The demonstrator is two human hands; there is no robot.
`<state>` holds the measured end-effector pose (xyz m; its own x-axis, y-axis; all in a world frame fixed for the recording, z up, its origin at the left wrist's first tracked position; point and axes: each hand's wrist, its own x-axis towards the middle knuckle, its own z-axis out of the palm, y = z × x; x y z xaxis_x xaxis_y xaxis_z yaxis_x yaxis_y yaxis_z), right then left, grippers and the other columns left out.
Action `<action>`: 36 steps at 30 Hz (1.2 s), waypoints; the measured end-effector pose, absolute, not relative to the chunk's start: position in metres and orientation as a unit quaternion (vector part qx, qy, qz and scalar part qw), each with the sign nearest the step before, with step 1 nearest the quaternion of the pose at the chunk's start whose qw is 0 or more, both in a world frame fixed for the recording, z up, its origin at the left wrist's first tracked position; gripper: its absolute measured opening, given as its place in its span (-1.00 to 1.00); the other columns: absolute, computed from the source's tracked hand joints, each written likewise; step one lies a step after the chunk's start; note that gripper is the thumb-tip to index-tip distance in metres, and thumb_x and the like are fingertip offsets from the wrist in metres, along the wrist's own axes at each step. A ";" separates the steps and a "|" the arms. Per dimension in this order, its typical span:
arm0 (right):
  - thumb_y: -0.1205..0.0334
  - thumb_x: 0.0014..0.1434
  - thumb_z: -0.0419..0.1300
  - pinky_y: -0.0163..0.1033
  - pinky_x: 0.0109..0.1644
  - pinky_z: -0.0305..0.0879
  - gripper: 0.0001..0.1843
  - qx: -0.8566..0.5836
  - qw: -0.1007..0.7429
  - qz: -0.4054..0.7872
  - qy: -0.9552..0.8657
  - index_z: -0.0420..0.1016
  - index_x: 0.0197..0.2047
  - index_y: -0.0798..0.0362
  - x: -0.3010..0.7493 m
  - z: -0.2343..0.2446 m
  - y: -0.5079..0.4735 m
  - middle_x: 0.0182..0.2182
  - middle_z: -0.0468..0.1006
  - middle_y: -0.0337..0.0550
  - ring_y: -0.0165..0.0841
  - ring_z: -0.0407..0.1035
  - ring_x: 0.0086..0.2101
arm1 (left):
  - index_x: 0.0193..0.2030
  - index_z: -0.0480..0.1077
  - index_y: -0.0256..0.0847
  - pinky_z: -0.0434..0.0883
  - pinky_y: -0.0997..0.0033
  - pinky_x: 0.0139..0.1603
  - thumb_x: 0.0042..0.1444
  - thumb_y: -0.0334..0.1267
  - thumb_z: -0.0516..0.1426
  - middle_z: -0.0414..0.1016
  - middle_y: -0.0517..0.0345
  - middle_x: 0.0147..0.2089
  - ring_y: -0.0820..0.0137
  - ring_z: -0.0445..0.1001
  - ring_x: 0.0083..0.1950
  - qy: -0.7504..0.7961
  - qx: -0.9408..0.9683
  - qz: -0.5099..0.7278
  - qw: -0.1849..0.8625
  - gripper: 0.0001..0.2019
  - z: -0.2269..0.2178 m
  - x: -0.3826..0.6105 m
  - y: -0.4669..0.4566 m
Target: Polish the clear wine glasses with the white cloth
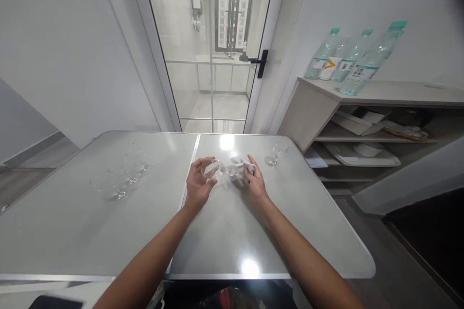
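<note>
A clear stemmed glass point(222, 171) lies on its side in the air above the table, its bowl toward the left. My left hand point(197, 184) is closed round the bowl, fingers behind and thumb in front. In my right hand point(257, 182) is a white cloth point(239, 164), gripped between thumb and fingers by the foot end of the glass. Whether the cloth touches the foot is hard to make out. Another clear stemmed glass point(276, 155) stands to the right of my right hand. Several more glasses point(125, 179) stand in a group at the left.
Both hands are over a pale glossy table point(224, 241) with a seam across it. A wooden shelf unit point(322, 101) at the right carries several plastic bottles point(360, 70). Behind the table is a glass door point(232, 91) with a black handle point(261, 63).
</note>
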<state>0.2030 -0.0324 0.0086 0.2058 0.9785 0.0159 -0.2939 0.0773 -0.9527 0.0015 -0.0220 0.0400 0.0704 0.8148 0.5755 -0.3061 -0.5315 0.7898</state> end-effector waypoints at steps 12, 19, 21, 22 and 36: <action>-0.04 0.00 0.49 -0.22 -0.22 0.34 -0.57 -0.403 0.587 0.573 -0.406 0.62 -0.21 0.12 0.194 -0.002 -0.031 -0.34 0.62 -0.11 -0.28 0.44 -0.34 | 0.27 0.31 -0.05 0.56 -0.09 0.20 0.17 -0.24 0.35 0.49 -0.15 0.20 0.07 0.47 0.29 0.157 0.767 0.533 0.320 -0.44 0.018 0.002 -0.023; -0.01 0.00 0.44 -0.30 -0.41 0.11 -0.63 -0.525 0.585 0.401 -0.470 0.46 -0.49 0.08 0.202 -0.001 -0.032 -0.56 0.37 -0.30 -0.41 0.18 -0.49 | 0.28 0.35 -0.06 0.51 -0.15 0.23 0.15 -0.29 0.35 0.54 -0.16 0.19 0.03 0.51 0.26 0.153 0.794 0.530 0.255 -0.44 0.021 0.008 -0.032; -0.01 0.07 0.41 -0.29 -0.41 0.08 -0.59 -0.560 0.587 0.331 -0.481 0.34 -0.55 0.03 0.204 0.003 -0.034 -0.59 0.26 -0.34 -0.42 0.12 -0.51 | 0.31 0.33 -0.06 0.53 -0.13 0.22 0.14 -0.28 0.36 0.52 -0.14 0.21 0.05 0.50 0.27 0.179 0.757 0.566 0.273 -0.40 0.020 0.008 -0.030; 0.01 0.10 0.39 -0.28 -0.39 0.12 -0.58 -0.568 0.584 0.296 -0.499 0.31 -0.55 0.02 0.205 0.005 -0.035 -0.57 0.26 -0.32 -0.41 0.13 -0.50 | 0.31 0.33 -0.06 0.55 -0.12 0.21 0.14 -0.26 0.36 0.51 -0.13 0.22 0.04 0.49 0.28 0.195 0.733 0.585 0.286 -0.39 0.019 0.008 -0.029; 0.39 -0.01 0.21 -0.27 -0.26 0.25 -0.20 -0.478 0.098 0.109 -0.866 0.43 0.31 -0.30 0.191 0.034 -0.063 0.36 0.29 -0.17 -0.38 0.47 -0.33 | 0.27 0.41 -0.05 0.55 0.11 0.02 0.12 -0.13 0.37 0.55 -0.07 0.18 0.11 0.54 0.16 0.383 0.644 0.601 0.278 -0.43 0.024 0.004 -0.022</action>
